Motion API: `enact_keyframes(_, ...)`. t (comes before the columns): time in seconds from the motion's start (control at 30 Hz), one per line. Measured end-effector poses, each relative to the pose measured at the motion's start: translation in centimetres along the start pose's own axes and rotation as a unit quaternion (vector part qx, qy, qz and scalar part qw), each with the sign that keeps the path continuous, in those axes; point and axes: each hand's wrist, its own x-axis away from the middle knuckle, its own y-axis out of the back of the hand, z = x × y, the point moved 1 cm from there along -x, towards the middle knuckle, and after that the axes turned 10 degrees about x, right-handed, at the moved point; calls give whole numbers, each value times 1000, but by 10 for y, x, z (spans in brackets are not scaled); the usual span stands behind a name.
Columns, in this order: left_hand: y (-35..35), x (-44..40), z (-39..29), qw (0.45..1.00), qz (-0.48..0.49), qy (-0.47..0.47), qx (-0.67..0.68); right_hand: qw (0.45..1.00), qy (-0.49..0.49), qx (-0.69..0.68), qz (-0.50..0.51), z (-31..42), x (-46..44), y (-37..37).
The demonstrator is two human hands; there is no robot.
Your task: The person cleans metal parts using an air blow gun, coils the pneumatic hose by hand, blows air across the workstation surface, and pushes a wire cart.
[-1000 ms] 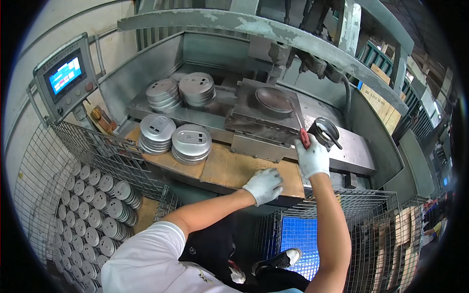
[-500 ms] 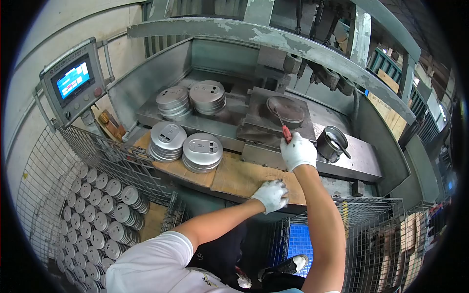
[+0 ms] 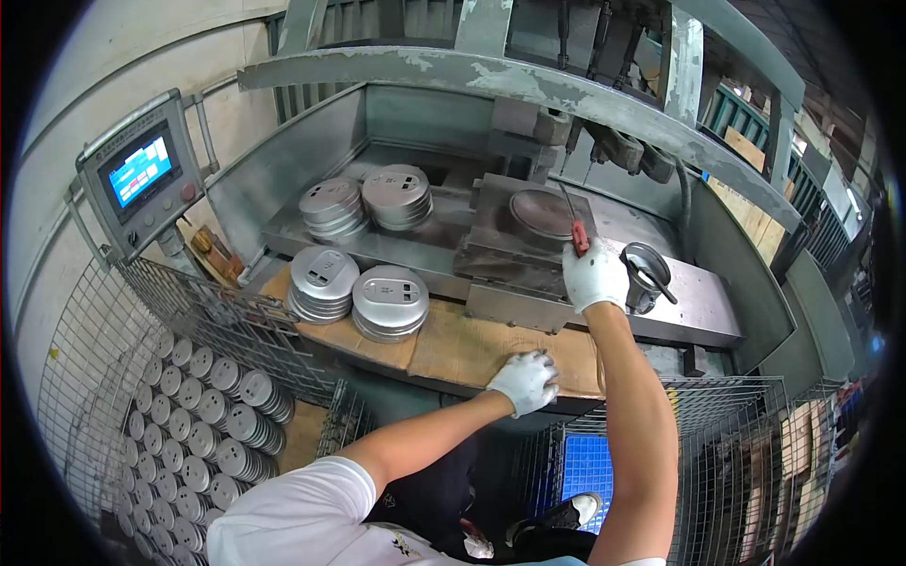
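Note:
My right hand [image 3: 596, 274], in a white glove, is closed around the red handle of a thin-shafted screwdriver [image 3: 578, 234]. Its metal shaft points up and away, beside the round disc-shaped fixture [image 3: 545, 213] on the machine's block. My left hand [image 3: 526, 381], also gloved, rests on the front edge of the wooden board [image 3: 472, 344], fingers slightly bent and nothing visible in them. A metal mug [image 3: 645, 274] with a handled tool in it stands just right of my right hand. Stacks of round metal covers [image 3: 391, 294] sit on the board to the left.
More stacked covers [image 3: 397, 189] stand on the machine bed. Drill heads [image 3: 618, 149] hang behind the fixture under a grey crossbeam [image 3: 528, 80]. A control panel [image 3: 142, 174] is at left. Wire baskets flank me; the left one holds many stacked discs [image 3: 212, 407].
My right hand has moved right and slightly up, lifting the screwdriver's tip away from the disc-shaped fixture toward its right side. My left hand stays on the board edge.

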Motion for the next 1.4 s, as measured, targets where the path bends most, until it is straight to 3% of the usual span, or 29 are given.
enact_keyframes(0.07, -2, 0, 1, 1000, -3, -2, 1, 999, -5, 14, 35, 0, 2, -1)
enact_keyframes(0.27, -10, -2, 10, 999, -17, -36, -2, 1000, -14, -15, 8, -12, 13, 4)
enact_keyframes(0.4, 1, -4, -4, 999, 6, 25, -19, 994, 3, -112, -12, -71, 55, 5)
enact_keyframes(0.47, -1, 0, -3, 997, -54, -35, -29, 991, -51, -119, -15, -112, 76, 10)
enact_keyframes(0.57, -8, -4, 3, 994, -86, -64, -14, 940, -171, -277, -102, -191, 97, -2)
enact_keyframes(0.7, -19, -15, -1, 987, -108, -113, 32, 869, -291, -330, -226, -266, 106, -9)
enact_keyframes(0.73, -19, -20, -10, 985, -110, -129, 33, 850, -314, -348, -241, -274, 107, -10)
enact_keyframes(0.8, -21, -34, -36, 979, -102, -170, 49, 791, -349, -471, -177, -286, 107, -24)
enact_keyframes(0.83, -26, -44, -52, 972, -99, -204, 68, 760, -312, -540, -183, -296, 104, -41)
enact_keyframes(0.93, -44, -78, -86, 962, -99, -236, 94, 858, -262, -417, -144, -300, 107, -64)
enact_keyframes(1.0, -53, -102, -104, 952, -101, -250, 147, 937, -265, -200, -105, -284, 118, -54)
enact_keyframes(1.07, -63, -124, -112, 961, -82, -204, 170, 985, -156, -71, 28, -270, 126, -35)
enact_keyframes(1.1, -69, -132, -114, 964, -72, -191, 172, 988, -143, 11, -54, -265, 136, -56)
enact_keyframes(1.13, -76, -138, -116, 967, -64, -174, 173, 989, -149, -19, 16, -265, 137, -52)
enact_keyframes(1.2, -89, -147, -123, 969, -4, -117, 220, 994, -109, -3, -23, -271, 142, -58)
enact_keyframes(1.27, -91, -148, -133, 972, 20, -100, 213, 996, -83, 8, 2, -277, 155, -48)
enact_keyframes(1.37, -91, -158, -136, 987, 50, -40, 149, 999, -39, 10, -11, -277, 178, -40)
enact_keyframes(1.4, -86, -157, -146, 989, 78, -12, 128, 998, -29, 11, -59, -278, 188, -50)
